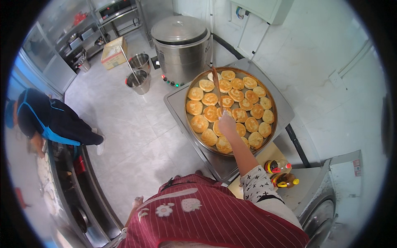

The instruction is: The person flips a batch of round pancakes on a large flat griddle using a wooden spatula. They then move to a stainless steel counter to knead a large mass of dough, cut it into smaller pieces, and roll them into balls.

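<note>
My right hand (227, 121) grips one end of a long, flat wooden spatula (216, 83), which reaches across a large round pan (275, 113) to its far rim. Golden-browned round flatbreads (239, 115) cover much of the pan; a paler one (214, 76) lies at the far side, partly behind the spatula. The pan sits in a square stainless steel housing (180, 107). Low at my left side, beside my striped red apron (214, 214), hangs my left hand (137, 202), away from the pan. Its fingers are too small and partly hidden to read.
A lidded steel pot (183, 59) stands behind the pan, with steel buckets (141, 83) and a carton (114, 53) to its left. Two oil bottles (283, 180) are at the right. A co-worker (52, 114) bends over a dough-covered counter (51, 198) at far left.
</note>
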Tool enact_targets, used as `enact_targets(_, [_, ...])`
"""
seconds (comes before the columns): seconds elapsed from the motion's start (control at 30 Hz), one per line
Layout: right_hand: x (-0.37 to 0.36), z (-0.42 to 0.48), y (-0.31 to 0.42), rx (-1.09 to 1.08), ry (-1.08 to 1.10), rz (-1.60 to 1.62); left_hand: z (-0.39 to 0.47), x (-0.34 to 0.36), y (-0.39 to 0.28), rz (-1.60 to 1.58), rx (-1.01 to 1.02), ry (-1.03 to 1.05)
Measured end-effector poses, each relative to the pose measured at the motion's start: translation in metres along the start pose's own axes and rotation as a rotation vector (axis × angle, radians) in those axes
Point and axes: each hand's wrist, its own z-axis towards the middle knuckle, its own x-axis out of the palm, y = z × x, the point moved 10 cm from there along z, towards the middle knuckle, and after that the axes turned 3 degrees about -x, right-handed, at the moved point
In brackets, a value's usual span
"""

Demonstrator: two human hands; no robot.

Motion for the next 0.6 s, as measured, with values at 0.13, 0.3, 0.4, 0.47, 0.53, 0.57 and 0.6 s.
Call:
enact_targets(0.13, [0.005,-0.003,-0.013,0.052,0.031,0.071,0.010,0.008,0.019,-0.085,0.108,0.023])
enact_targets(0.3, [-0.019,0.015,-0.013,0.051,-0.046,0.027,-0.004,0.015,0.038,-0.287,-0.108,0.058])
enact_targets(0.4, [-0.032,0.031,-0.015,0.092,-0.031,-0.087,-0.008,0.008,0.030,-0.227,-0.077,0.038])
enact_targets(0.47, [-0.045,0.037,-0.022,0.134,0.009,-0.166,-0.003,0.000,0.022,-0.181,-0.052,0.025])
enact_targets(0.53, [-0.055,0.038,-0.028,0.140,0.062,-0.249,-0.003,-0.002,0.022,-0.165,-0.040,0.021])
enact_targets(0.57, [-0.056,0.041,-0.034,0.143,0.079,-0.279,-0.003,-0.003,0.022,-0.156,-0.035,0.019])
enact_targets(0.6, [-0.059,0.044,-0.043,0.150,0.092,-0.312,-0.002,-0.001,0.020,-0.149,-0.027,0.019])
